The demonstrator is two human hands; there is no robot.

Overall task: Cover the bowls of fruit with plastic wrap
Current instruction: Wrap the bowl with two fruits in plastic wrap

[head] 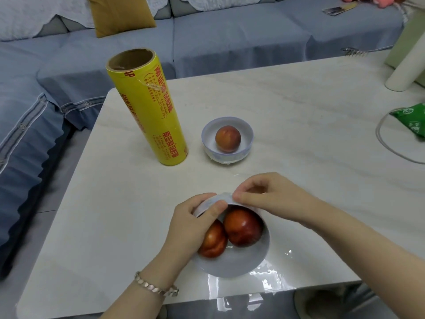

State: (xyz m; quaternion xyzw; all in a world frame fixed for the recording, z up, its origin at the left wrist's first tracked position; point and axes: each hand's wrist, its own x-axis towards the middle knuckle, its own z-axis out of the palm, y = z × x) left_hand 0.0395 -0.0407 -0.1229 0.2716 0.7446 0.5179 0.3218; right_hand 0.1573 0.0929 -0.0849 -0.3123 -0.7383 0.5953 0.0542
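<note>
Clear plastic wrap (273, 276) is lying over the near bowl (243, 264); the left hand (190, 229) is gripping its far rim, and the right hand (269, 196) fingers (243, 198) are pinching the wrap there.

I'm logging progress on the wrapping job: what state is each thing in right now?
Roll of wrap: standing on end, untouched.
Far bowl: upright, one fruit inside, looks already covered.
Near bowl: seems tipped toward the person, two fruits inside, cover unfinished.
Film: partly loose, spread on the table by the near bowl.
Left hand: holds the near bowl's rim.
Right hand: pinches the film at the far rim.
</note>
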